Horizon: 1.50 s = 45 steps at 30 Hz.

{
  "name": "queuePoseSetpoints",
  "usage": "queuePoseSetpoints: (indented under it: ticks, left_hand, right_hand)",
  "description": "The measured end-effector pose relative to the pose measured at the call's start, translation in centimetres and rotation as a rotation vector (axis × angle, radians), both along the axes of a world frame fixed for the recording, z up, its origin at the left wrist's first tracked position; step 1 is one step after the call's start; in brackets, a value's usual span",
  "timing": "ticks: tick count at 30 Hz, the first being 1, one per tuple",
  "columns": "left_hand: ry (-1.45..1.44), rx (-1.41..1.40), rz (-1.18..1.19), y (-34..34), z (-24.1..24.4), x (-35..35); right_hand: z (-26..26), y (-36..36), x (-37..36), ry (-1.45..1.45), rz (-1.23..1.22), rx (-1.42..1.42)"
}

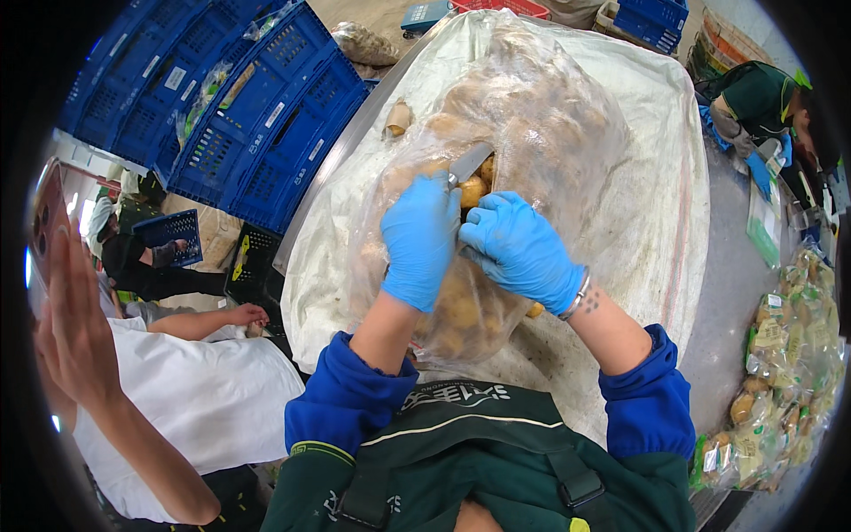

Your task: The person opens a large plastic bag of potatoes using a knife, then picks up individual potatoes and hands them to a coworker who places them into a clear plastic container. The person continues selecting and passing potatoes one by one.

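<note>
A large clear plastic bag [558, 113] full of potatoes lies in front of me on a white woven sack sheet [658, 219]. In its upper side is a slit, through which bare potatoes [473, 191] show. My left hand [419, 239], in a blue glove, grips a knife whose metal blade [472, 161] points up and right over the bag. Beside it, my right hand [522, 249], gloved too, has its fingers curled on the plastic at the slit's edge. The knife's handle is mostly hidden in my left hand.
Stacked blue plastic crates [266, 126] stand at left. A person in a white shirt [193, 392] is close on my left, holding up a phone [46, 206]. Bagged potatoes [791, 379] lie at right; another gloved person [751, 100] works beyond. A brown piece [397, 120] lies on the sheet.
</note>
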<state>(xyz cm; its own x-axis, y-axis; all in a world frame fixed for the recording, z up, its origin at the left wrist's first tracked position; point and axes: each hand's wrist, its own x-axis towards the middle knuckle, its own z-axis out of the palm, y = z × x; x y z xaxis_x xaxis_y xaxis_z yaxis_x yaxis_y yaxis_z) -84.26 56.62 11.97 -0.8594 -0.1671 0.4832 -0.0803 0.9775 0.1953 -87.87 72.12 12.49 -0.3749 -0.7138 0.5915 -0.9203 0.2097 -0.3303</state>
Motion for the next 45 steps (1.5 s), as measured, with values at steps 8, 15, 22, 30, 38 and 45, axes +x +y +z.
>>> queuePoseSetpoints:
  ticks: [8, 15, 22, 30, 38, 45]
  left_hand:
    - [0.064, -0.029, -0.037, 0.0, -0.3, -1.6]
    - [0.087, -0.014, -0.155, -1.7, 0.7, -3.2]
    - [0.006, 0.346, -0.190, -3.2, 0.3, -4.3]
    - [0.003, -0.053, -0.321, -3.0, 2.5, -7.4]
    - [0.111, -0.372, -0.513, -3.0, 3.9, -11.5]
    - [0.053, -0.326, -0.482, 0.3, 3.8, -14.1]
  right_hand:
    - [-0.2, 0.3, 0.1, 0.020, -0.013, -0.013]
    - [-0.4, 0.5, 0.2, 0.046, -0.047, 0.065]
    - [-1.1, 0.6, 0.2, 0.022, -0.043, 0.069]
    - [0.1, 1.5, 0.7, -0.038, -0.008, 0.034]
    - [-0.2, 2.6, 3.0, -0.154, -0.094, 0.000]
    - [-1.2, 3.5, 3.6, -0.223, -0.129, -0.042]
